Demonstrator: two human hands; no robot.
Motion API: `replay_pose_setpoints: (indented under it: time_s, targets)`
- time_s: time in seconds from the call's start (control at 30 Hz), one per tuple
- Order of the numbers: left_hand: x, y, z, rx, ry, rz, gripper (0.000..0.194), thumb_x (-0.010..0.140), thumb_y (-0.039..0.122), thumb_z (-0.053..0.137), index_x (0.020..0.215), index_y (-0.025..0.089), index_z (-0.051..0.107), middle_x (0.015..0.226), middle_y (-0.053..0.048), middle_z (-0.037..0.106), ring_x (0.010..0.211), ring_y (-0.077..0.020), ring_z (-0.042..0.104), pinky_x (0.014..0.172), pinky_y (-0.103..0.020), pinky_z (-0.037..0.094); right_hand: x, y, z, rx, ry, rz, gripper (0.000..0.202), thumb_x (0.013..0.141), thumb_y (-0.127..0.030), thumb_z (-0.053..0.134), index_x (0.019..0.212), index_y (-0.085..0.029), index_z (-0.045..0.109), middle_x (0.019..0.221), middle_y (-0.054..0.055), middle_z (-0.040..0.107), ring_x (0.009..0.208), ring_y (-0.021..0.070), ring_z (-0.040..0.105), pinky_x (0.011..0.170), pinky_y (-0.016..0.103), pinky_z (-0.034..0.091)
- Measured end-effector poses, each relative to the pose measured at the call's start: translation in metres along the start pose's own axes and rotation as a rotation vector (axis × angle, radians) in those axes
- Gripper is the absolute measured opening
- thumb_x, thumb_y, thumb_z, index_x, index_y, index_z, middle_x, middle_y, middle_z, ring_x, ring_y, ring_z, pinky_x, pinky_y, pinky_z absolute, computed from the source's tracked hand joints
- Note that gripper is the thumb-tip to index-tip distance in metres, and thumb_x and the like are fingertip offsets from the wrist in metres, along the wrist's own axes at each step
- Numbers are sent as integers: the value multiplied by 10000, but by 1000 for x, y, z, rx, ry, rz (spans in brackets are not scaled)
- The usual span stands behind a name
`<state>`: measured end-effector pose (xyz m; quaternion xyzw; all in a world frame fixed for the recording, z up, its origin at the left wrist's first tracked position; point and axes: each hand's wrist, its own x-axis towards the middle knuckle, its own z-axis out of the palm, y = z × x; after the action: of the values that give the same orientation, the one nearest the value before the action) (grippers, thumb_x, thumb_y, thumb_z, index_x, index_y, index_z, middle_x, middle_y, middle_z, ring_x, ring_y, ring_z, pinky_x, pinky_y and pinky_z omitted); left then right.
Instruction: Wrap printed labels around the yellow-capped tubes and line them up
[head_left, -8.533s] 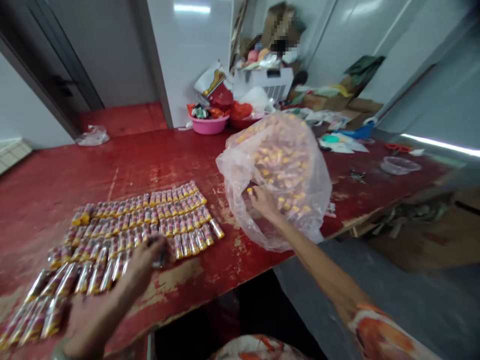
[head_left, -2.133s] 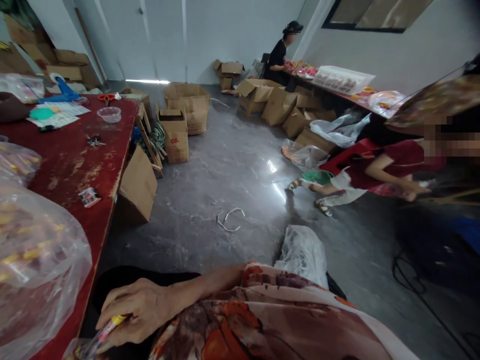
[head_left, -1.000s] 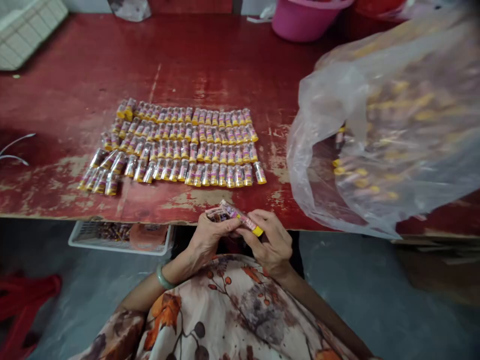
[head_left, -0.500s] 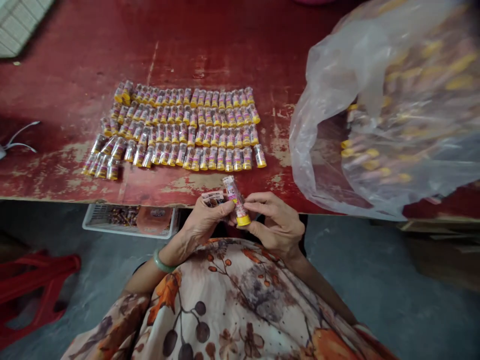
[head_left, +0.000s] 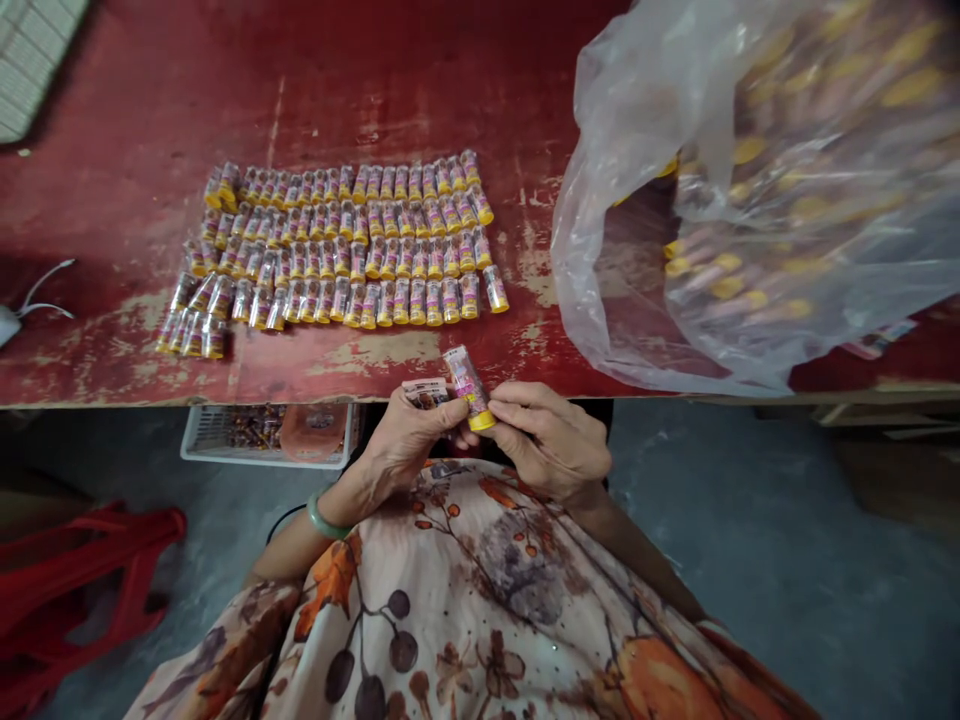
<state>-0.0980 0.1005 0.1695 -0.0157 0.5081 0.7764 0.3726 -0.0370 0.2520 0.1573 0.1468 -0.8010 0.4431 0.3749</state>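
Observation:
Just past the table's front edge, my left hand (head_left: 409, 435) is closed, with small printed cards (head_left: 425, 392) between its fingers and its thumb against a clear tube (head_left: 466, 385). The tube has a yellow end cap, a pink-and-purple label and a pale strip at its top. It leans with its capped end toward me. My right hand (head_left: 555, 435) pinches the tube's side close to the cap, fingers bent. Beyond my hands, similar tubes (head_left: 371, 255) lie in several rows on the red table (head_left: 450, 90). My palms hide part of the cards.
A large translucent plastic bag (head_left: 600, 200) full of yellow-capped tubes stands at the right. Under the table edge sits a white basket (head_left: 196, 440) with small items and an orange lid (head_left: 313, 432). A red stool (head_left: 135, 570) is at lower left, a white cable (head_left: 45, 285) above it.
The camera view has shifted, so the tube rows and bag appear further left. Both hands keep their hold on the tube and cards, with only slight finger movement.

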Motion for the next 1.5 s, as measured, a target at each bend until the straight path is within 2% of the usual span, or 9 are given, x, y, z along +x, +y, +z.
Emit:
replay_pose_setpoints:
  time_s: [0.17, 0.43, 0.63, 0.87, 1.03, 1.17, 1.5]
  targets:
    - [-2, -2, 2, 6, 10, -37, 373, 603, 431, 829, 761, 118, 701, 599, -55, 659, 506, -142, 610, 487, -215, 484, -4, 0, -8, -46, -104, 2, 206, 864, -82, 589, 1048, -171, 616, 987, 92, 672, 879, 159, 663, 682, 260, 561]
    - [-6, -11, 4, -11, -40, 9, 344, 641, 420, 806, 759, 117, 692, 615, -50, 658, 521, -135, 606, 490, -211, 474, -5, -12, 0, -292, 68, -133, 193, 796, -92, 670, 957, -188, 621, 831, 41, 691, 794, 172, 691, 675, 256, 573]
    - [-8, -13, 4, -25, -61, 14, 355, 631, 410, 815, 770, 106, 695, 599, -47, 656, 517, -131, 604, 467, -196, 460, -2, -19, 1, -338, 102, -123, 138, 808, -58, 633, 918, -140, 612, 823, 67, 700, 732, 163, 691, 639, 244, 562]
    - [-9, -13, 4, -62, -88, 31, 323, 635, 383, 818, 750, 105, 698, 601, -42, 662, 489, -112, 584, 470, -195, 469, -1, -22, 0, -387, 85, -156, 106, 810, -57, 626, 890, -124, 610, 800, 82, 694, 714, 160, 688, 630, 240, 551]
    - [-12, -7, 6, -67, -72, -15, 302, 667, 385, 797, 713, 112, 676, 591, -33, 653, 504, -108, 591, 487, -187, 469, -3, -19, 1, -369, 92, -125, 139, 803, -53, 633, 913, -134, 606, 830, 78, 694, 723, 155, 686, 637, 239, 557]
    - [-11, -5, 5, -26, -45, -25, 280, 691, 372, 781, 732, 115, 678, 607, -31, 655, 525, -109, 602, 514, -195, 483, -6, -14, 2, -386, 82, -160, 167, 794, -39, 637, 932, -129, 606, 800, 75, 692, 736, 166, 690, 653, 247, 561]
    - [-8, -10, -1, 17, 58, -61, 330, 621, 384, 823, 714, 105, 673, 560, -30, 633, 482, -102, 572, 474, -185, 449, -22, -3, 17, -431, 139, -179, 117, 798, -82, 650, 905, -128, 636, 859, 85, 695, 751, 158, 682, 697, 253, 575]
